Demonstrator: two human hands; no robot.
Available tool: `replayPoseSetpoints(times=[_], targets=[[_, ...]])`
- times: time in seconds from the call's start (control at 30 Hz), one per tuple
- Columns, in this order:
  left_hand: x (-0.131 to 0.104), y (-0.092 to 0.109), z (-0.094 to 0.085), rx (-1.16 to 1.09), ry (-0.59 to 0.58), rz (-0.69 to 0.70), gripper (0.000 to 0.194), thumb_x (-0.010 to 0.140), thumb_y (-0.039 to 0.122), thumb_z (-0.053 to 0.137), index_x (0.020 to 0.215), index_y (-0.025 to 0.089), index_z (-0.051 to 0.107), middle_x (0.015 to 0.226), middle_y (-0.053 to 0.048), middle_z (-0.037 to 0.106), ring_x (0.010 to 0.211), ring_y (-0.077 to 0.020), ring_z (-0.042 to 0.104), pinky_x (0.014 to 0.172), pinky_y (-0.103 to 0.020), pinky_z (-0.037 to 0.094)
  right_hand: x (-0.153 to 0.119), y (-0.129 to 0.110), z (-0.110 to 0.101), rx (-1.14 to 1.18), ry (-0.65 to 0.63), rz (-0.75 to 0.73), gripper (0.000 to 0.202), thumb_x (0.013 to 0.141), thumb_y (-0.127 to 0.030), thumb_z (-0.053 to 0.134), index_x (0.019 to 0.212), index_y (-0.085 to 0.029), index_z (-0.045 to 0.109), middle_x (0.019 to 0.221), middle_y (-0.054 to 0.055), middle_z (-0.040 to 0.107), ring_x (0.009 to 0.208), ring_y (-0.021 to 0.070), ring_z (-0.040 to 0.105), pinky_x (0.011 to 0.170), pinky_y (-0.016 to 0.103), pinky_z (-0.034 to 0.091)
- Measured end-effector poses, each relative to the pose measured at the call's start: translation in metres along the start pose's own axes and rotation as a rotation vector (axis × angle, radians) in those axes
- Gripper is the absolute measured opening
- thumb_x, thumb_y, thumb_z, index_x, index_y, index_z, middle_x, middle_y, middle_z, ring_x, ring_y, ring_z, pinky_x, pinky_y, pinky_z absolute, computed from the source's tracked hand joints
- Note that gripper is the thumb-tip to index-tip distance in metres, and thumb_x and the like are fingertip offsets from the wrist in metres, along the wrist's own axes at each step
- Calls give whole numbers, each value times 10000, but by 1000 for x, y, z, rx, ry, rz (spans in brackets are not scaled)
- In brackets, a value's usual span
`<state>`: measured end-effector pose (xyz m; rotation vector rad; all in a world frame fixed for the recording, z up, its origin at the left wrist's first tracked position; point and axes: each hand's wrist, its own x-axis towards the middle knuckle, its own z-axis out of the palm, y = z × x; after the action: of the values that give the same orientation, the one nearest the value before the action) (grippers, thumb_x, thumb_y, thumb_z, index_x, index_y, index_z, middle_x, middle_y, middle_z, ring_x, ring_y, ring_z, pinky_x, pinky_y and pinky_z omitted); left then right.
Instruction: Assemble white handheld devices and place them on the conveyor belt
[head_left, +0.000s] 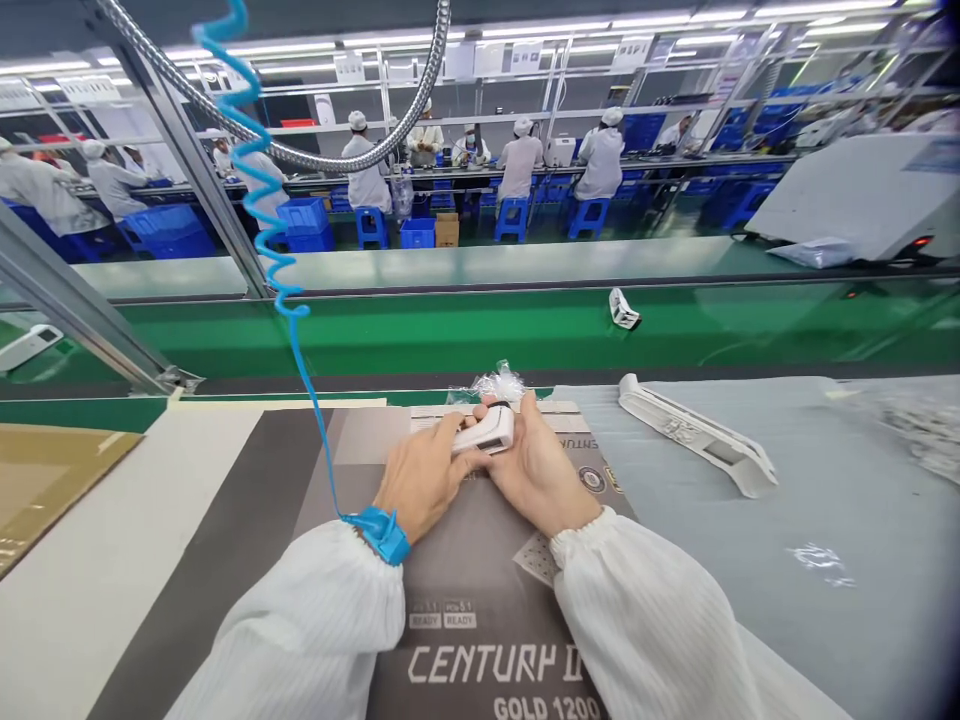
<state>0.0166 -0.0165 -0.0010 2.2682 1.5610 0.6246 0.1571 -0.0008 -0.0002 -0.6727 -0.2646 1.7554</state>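
Note:
Both hands meet over a printed cardboard box panel, around a white handheld plastic device (486,430) with a small dark window at its near end. My left hand (424,475) wears a blue wrist strap (384,535) and grips the device from the left, thumb along its near side. My right hand (541,465) holds the other end, its thumb raised and its palm partly turned up. A black round part (498,404) shows at the device's far side, by the fingertips. Some fingers are hidden behind the device. Crumpled clear plastic (501,383) lies just beyond the hands.
A long white plastic housing (697,435) rests on the grey mat (697,590) to the right. On the green conveyor belt (450,335) lie a small white part (622,309) and a white device (28,347). A blue coiled cord (262,190) hangs to my left wrist.

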Motion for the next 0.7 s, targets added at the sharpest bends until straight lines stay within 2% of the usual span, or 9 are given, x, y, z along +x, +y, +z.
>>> replayPoseSetpoints(times=[0.07, 0.17, 0.27, 0.33, 0.4, 0.47, 0.5, 0.6, 0.7], targets=[[-3, 10, 0, 23, -100, 55, 473, 898, 574, 551, 1241, 250, 512, 1064, -50, 735, 917, -290, 705, 710, -339, 488, -3, -2, -1, 13, 101, -35, 498, 981, -551, 355, 727, -192, 590, 497, -26, 530, 497, 135, 536, 539, 261, 472], [-7, 20, -1, 50, -179, 98, 549, 853, 635, 572, 1223, 234, 515, 905, -56, 741, 813, -300, 712, 656, -324, 461, -5, -8, -5, -31, 94, -55, 509, 931, -599, 436, 606, -212, 498, 353, -57, 364, 384, 128, 420, 461, 247, 405], [-8, 18, -5, 10, -184, 50, 572, 828, 683, 563, 1187, 238, 538, 779, -41, 719, 731, -291, 704, 601, -306, 434, -4, -12, -8, -79, 42, -11, 504, 897, -647, 468, 662, -209, 551, 372, -60, 393, 403, 134, 454, 481, 254, 421], [-5, 9, -8, -10, -140, -11, 569, 838, 687, 542, 1200, 249, 538, 798, -44, 722, 735, -286, 706, 598, -303, 433, -2, -11, -8, -116, -45, 34, 491, 911, -637, 459, 804, -189, 630, 507, -26, 549, 536, 152, 572, 555, 267, 473], [-3, -1, -9, 1, -57, -76, 546, 866, 660, 526, 1232, 254, 527, 886, -56, 736, 803, -293, 712, 644, -322, 457, -3, -7, -5, -165, -208, 76, 445, 929, -580, 488, 947, -170, 660, 782, 32, 689, 776, 170, 657, 692, 280, 516], [-1, -6, -8, 14, 65, -95, 551, 876, 620, 548, 1281, 249, 497, 1047, -74, 730, 952, -305, 696, 742, -362, 486, -6, -3, -2, -214, -346, 75, 359, 922, -499, 564, 1009, -166, 667, 1012, 66, 708, 968, 179, 649, 831, 290, 513], [-1, -6, -7, 9, 134, -75, 576, 869, 609, 570, 1306, 244, 480, 1127, -81, 711, 1031, -304, 673, 808, -384, 491, -8, 0, -1, -227, -375, 56, 323, 911, -464, 599, 1022, -169, 670, 1057, 69, 704, 1013, 181, 637, 880, 296, 504], [-3, 1, 1, -26, 287, 48, 558, 907, 555, 551, 1357, 241, 450, 1316, -88, 624, 1198, -266, 587, 989, -410, 444, -11, 8, 2, -211, -333, 21, 278, 888, -427, 645, 1028, -189, 674, 1058, 59, 708, 1091, 194, 613, 961, 341, 492], [-5, 9, 7, -26, 323, 117, 448, 976, 472, 462, 1351, 227, 474, 1338, -92, 608, 1228, -249, 566, 1031, -410, 429, -11, 14, 4, -160, -253, 22, 277, 866, -445, 665, 977, -192, 677, 1007, 54, 717, 1118, 204, 609, 991, 372, 490]])
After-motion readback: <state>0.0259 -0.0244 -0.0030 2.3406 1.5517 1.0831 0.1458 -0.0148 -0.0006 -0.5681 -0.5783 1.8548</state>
